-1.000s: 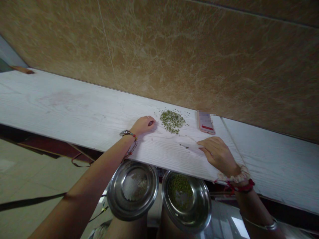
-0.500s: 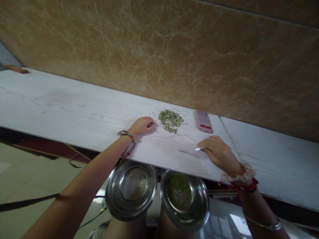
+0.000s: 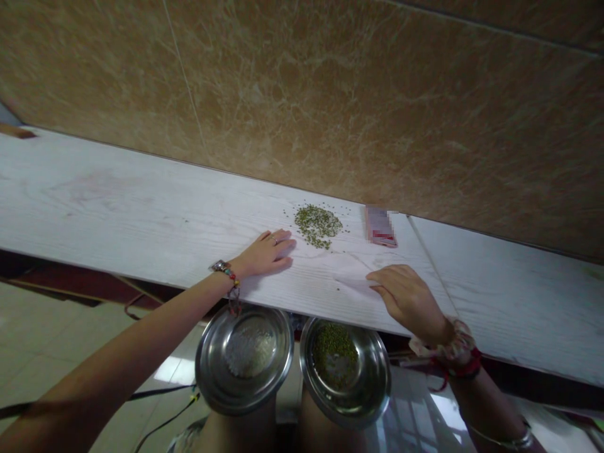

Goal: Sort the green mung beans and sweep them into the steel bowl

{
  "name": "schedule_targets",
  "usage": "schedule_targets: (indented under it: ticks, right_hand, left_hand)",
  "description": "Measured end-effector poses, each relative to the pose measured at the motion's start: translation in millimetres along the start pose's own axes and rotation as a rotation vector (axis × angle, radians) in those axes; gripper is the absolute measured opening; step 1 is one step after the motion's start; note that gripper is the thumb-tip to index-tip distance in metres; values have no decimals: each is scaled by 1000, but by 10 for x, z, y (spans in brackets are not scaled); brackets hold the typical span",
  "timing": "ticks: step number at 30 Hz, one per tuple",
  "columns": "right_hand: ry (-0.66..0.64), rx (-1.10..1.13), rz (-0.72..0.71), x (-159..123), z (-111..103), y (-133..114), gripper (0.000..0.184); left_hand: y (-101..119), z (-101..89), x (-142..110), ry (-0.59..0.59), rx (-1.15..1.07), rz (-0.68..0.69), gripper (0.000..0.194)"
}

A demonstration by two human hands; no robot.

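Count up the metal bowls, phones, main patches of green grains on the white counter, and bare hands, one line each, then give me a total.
Metal bowls: 2 (whitish-filled bowl, green-filled bowl)
Phone: 1
Green grain patch: 1
Hands: 2 (left hand, right hand)
Total: 6

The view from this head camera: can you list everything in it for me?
Loose green grains: many, green, on the counter
Counter: one, white, along the wall
Wall: one, brown marbled, behind
Phone: one, pinkish, right of the loose grains
Metal bowls: two, silver, on the lap; left has whitish contents, right has green grains
Floor: one, pale, below
Watch: one, silvery, left wrist
Legs: two, bare, under the bowls
Left hand, right hand: two, bare, at the counter
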State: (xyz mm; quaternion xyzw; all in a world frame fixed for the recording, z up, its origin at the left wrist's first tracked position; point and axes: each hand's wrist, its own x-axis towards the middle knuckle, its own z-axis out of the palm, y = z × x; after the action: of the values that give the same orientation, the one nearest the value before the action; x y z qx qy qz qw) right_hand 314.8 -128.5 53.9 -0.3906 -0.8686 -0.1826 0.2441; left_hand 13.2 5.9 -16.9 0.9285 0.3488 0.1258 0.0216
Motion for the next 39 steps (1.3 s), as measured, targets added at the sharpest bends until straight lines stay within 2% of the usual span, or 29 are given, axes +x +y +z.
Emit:
schedule_targets:
  ticks: [4, 8, 13, 16, 24, 28, 33, 39]
  right_hand:
    - [-15, 12, 1, 18, -42, -120, 21]
    - [23, -41, 21, 21, -100, -107, 19]
    - [24, -294, 189, -111, -130, -53, 22]
    - [-9, -359, 233, -171, -120, -118, 25]
    - [-55, -277, 253, 62, -101, -513, 29]
    - [-77, -202, 239, 172, -95, -609, 27]
    - [-53, -156, 211, 238, -83, -415, 27]
    - [-73, 15, 61, 197, -95, -149, 26]
  left_hand:
    - [72, -4, -99, -42, 2, 8, 44]
    - [83, 4, -127, -47, 10, 19, 45]
    - [99, -12, -114, -57, 18, 10, 45]
    - [126, -40, -107, -87, 16, -14, 47]
    - [140, -67, -107, -115, 18, -40, 50]
    - [119, -52, -115, -114, 1, -30, 51]
    - [121, -58, -114, -120, -7, -45, 53]
    - [167, -99, -104, -122, -12, -69, 50]
